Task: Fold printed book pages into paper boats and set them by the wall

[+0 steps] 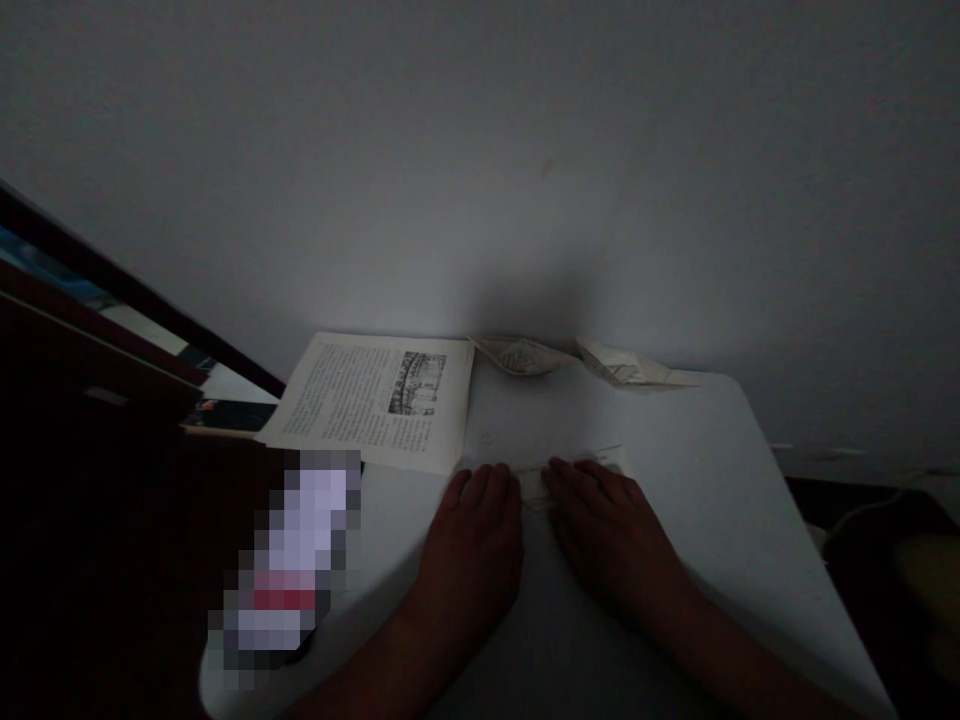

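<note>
A folded paper (pixel 534 486) lies low on the white table between my two hands, largely hidden under the fingers. My left hand (pixel 478 530) has its fingers bent and pressed together at the left end of the paper. From the right, my right hand (pixel 604 525) bears down on it, fingers close together and thumb tucked near the lower edge. Part of the paper's edge shows past the right fingertips. Behind the hands, by the wall, sit two folded paper boats, one in the middle (pixel 521 355) and one to the right (pixel 634 368).
Printed loose pages (pixel 352 400) with a picture lie at the table's back left. A blurred-out phone-like object (pixel 300 550) rests at the left edge. The white table (pixel 697 480) meets a grey wall (pixel 480 150). Dark furniture (pixel 90 390) stands left.
</note>
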Demonstrator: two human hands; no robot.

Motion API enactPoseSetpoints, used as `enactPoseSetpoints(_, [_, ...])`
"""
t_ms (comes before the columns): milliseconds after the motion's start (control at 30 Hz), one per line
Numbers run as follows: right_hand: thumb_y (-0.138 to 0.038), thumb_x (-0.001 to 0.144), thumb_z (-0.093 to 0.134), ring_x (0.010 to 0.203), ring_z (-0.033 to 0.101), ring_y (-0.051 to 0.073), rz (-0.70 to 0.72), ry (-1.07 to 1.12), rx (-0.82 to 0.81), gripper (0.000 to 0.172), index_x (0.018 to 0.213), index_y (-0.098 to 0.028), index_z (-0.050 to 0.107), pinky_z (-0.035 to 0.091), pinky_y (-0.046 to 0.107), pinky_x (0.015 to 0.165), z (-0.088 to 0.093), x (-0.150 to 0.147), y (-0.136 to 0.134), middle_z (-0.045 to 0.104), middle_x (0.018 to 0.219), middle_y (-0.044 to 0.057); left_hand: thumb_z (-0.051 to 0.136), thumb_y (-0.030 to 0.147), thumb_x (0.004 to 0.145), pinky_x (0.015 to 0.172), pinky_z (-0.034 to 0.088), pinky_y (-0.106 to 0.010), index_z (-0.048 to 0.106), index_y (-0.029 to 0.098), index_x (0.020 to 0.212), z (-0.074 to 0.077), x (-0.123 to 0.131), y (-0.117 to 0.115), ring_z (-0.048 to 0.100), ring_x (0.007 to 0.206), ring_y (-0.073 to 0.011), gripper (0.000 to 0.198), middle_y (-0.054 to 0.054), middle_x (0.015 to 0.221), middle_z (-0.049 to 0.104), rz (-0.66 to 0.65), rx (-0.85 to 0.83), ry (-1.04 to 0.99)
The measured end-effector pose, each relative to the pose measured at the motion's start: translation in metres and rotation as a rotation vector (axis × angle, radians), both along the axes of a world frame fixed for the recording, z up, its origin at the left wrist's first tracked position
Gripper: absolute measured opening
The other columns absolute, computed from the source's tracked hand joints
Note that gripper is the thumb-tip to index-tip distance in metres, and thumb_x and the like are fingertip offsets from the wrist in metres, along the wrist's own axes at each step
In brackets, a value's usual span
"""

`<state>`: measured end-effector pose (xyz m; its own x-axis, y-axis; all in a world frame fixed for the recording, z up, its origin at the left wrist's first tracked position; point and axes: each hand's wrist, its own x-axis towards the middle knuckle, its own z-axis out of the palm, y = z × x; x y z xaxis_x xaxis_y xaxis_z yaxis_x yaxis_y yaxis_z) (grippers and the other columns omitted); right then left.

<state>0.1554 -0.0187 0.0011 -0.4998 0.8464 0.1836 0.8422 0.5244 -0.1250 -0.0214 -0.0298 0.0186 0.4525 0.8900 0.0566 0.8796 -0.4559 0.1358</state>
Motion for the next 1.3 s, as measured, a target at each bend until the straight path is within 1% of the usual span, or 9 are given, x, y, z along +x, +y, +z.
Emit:
enactPoseSetpoints(133, [-0.013,0.084,0.045,0.117,0.047,0.031,-0.002,-0.045,0.007,0.047,0.131,-0.015,0.048,0.042,0.046,0.094,-0.005,-0.002,-0.001,0.05,0.135,0.009,0.042,0.019,0.085,0.108,0.029,-0.042,0.035,0.007,0.136,-0.019,0.013,0.005,0.035,0.13,-0.0275,0.053,-0.015,0.14,0.041,-0.141,0.033,-0.07])
enactPoseSetpoints(267, [-0.011,0.085,0.039,0.132,0.032,0.029,0.003,-0.078,-0.016,0.05,0.135,-0.01,0.041,0.037,0.046,0.101,-0.009,-0.002,-0.001,0.038,0.144,0.011,0.043,0.032,0.088,0.109,0.027,-0.044,0.024,0.009,0.142,-0.031,0.013,0.004,0.02,0.138,-0.029,0.062,-0.015,0.149,0.025,-0.106,0.048,-0.087])
enactPoseSetpoints(433, [-0.027,0.089,0.041,0.137,0.02,0.033,-0.09,-0.087,-0.066,0.05,0.138,-0.019,0.037,0.035,0.052,0.1,-0.01,0.002,-0.001,0.027,0.149,0.012,0.048,0.041,0.086,0.106,0.029,-0.05,0.026,0.018,0.142,-0.031,0.007,0.001,0.016,0.138,-0.0325,0.064,-0.015,0.151,0.02,-0.027,0.069,-0.083])
enactPoseSetpoints(633, [-0.05,0.085,0.047,0.138,0.011,0.039,-0.157,-0.039,-0.07,0.057,0.139,-0.036,0.034,0.028,0.058,0.102,-0.008,0.014,0.001,0.009,0.154,0.005,0.044,0.047,0.087,0.106,0.028,-0.053,0.025,0.029,0.142,-0.028,0.004,0.0,0.017,0.138,-0.0319,0.061,-0.01,0.151,0.02,0.028,0.07,-0.095])
enactPoseSetpoints(833, [-0.06,0.082,0.045,0.138,0.009,0.039,-0.209,-0.036,-0.076,0.066,0.14,-0.032,0.032,0.023,0.056,0.106,-0.008,0.018,0.0,-0.004,0.155,0.006,0.045,0.047,0.087,0.106,0.028,-0.052,0.028,0.028,0.141,-0.027,0.004,-0.001,0.016,0.138,-0.0319,0.06,-0.011,0.152,0.018,0.03,0.057,-0.095])
enactPoseSetpoints(967, [-0.067,0.077,0.045,0.138,0.011,0.039,-0.258,-0.053,-0.06,0.08,0.141,-0.021,0.032,0.021,0.056,0.107,-0.005,0.021,0.003,0.002,0.154,0.015,0.045,0.046,0.087,0.106,0.027,-0.052,0.031,0.027,0.14,-0.025,0.002,0.0,0.02,0.138,-0.0314,0.058,-0.01,0.151,0.021,0.02,0.055,-0.127])
enactPoseSetpoints(1067, [-0.064,0.078,0.048,0.137,0.014,0.038,-0.217,-0.049,-0.037,0.077,0.138,-0.017,0.039,0.021,0.057,0.107,0.001,0.023,0.009,0.011,0.152,0.018,0.046,0.039,0.088,0.104,0.029,-0.052,0.032,0.021,0.14,-0.022,0.002,0.003,0.026,0.135,-0.0313,0.057,-0.012,0.148,0.028,0.011,0.032,-0.158])
enactPoseSetpoints(1133, [-0.056,0.08,0.052,0.137,0.018,0.036,-0.132,-0.024,-0.028,0.069,0.134,-0.015,0.044,0.024,0.055,0.107,0.003,0.022,0.013,0.018,0.151,0.018,0.046,0.032,0.087,0.102,0.031,-0.051,0.035,0.018,0.138,-0.02,0.002,0.005,0.032,0.131,-0.0304,0.054,-0.011,0.146,0.034,-0.001,0.002,-0.185])
enactPoseSetpoints(1300, [-0.035,0.084,0.055,0.127,0.043,0.026,0.173,0.104,-0.053,0.046,0.125,-0.015,0.052,0.038,0.046,0.103,-0.002,0.019,0.023,0.048,0.135,0.015,0.05,0.019,0.078,0.099,0.034,-0.051,0.042,0.017,0.133,-0.019,0.001,0.011,0.037,0.126,-0.0307,0.055,-0.009,0.142,0.04,-0.039,-0.043,-0.297])
